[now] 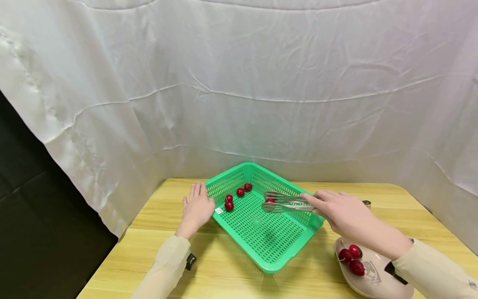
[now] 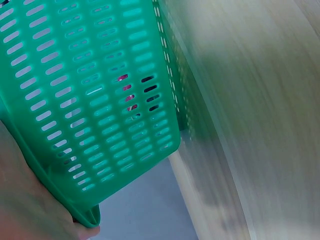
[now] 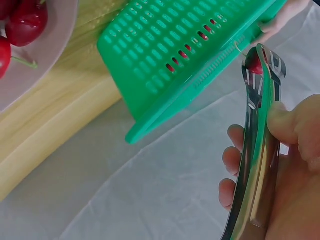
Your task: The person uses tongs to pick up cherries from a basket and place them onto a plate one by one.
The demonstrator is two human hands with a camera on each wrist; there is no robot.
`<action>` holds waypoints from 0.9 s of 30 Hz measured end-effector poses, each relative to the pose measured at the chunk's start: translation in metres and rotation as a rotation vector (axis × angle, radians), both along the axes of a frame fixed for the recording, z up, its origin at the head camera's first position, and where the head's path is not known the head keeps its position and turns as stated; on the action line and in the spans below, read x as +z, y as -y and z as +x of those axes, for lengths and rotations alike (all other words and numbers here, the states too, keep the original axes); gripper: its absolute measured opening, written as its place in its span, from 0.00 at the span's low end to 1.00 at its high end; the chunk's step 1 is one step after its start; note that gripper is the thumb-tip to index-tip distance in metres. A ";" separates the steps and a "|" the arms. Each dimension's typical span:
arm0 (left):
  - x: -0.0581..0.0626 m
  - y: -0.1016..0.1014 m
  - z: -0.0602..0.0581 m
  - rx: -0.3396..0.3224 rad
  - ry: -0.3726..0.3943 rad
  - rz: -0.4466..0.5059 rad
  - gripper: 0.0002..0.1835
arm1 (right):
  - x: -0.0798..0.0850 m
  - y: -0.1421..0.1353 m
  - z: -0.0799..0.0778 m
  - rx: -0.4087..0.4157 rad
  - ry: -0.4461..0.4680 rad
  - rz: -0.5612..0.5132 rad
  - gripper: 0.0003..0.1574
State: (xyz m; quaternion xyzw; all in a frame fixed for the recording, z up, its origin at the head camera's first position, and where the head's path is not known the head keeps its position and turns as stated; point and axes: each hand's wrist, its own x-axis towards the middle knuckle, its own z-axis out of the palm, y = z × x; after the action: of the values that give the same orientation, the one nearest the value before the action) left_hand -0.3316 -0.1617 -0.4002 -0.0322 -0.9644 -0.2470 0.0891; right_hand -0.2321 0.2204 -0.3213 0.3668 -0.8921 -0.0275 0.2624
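Observation:
My right hand (image 1: 345,214) grips metal tongs (image 3: 257,145) with fork-like slotted tips. Between those tips sits a red cherry (image 3: 254,62), its stem sticking out, over the inside of a green plastic basket (image 1: 261,228). My left hand (image 1: 197,207) holds the basket's rim at the left corner; part of its grip is hidden. Inside the basket, several cherries (image 1: 229,205) lie along the left and far sides. Below my right forearm, a pale plate (image 1: 384,286) carries more cherries (image 1: 356,268), partly covered by the arm.
The basket and plate stand on a light wooden table (image 1: 145,249). White cloth (image 1: 261,83) hangs behind the table and at its sides. A dark area (image 1: 45,207) lies beyond the left edge. A small metallic round object (image 1: 367,203) shows behind my right hand.

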 end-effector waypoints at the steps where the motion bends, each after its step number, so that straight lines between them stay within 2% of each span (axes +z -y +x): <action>1: 0.000 0.000 0.000 0.000 -0.002 0.001 0.37 | 0.000 -0.002 0.002 0.004 -0.003 -0.006 0.35; 7: 0.001 0.000 0.000 0.001 -0.002 0.001 0.37 | -0.002 -0.016 0.012 -0.012 -0.002 -0.060 0.33; 11: 0.002 0.000 0.002 0.002 0.001 0.004 0.36 | -0.005 -0.029 0.018 -0.010 -0.023 -0.105 0.24; 15: 0.002 -0.001 0.003 0.002 0.004 0.005 0.36 | -0.005 -0.042 0.026 -0.020 -0.045 -0.128 0.38; 22: 0.002 0.000 0.002 -0.002 -0.002 0.012 0.36 | -0.004 -0.064 0.041 -0.089 -0.079 -0.134 0.33; 27: 0.001 -0.001 0.002 -0.005 -0.007 0.014 0.36 | -0.003 -0.080 0.051 -0.121 -0.101 -0.140 0.36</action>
State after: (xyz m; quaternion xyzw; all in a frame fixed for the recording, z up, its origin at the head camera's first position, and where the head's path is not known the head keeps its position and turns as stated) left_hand -0.3294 -0.1611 -0.3989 -0.0350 -0.9622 -0.2538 0.0921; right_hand -0.1807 0.3008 -0.3246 0.2909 -0.8980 0.0007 0.3302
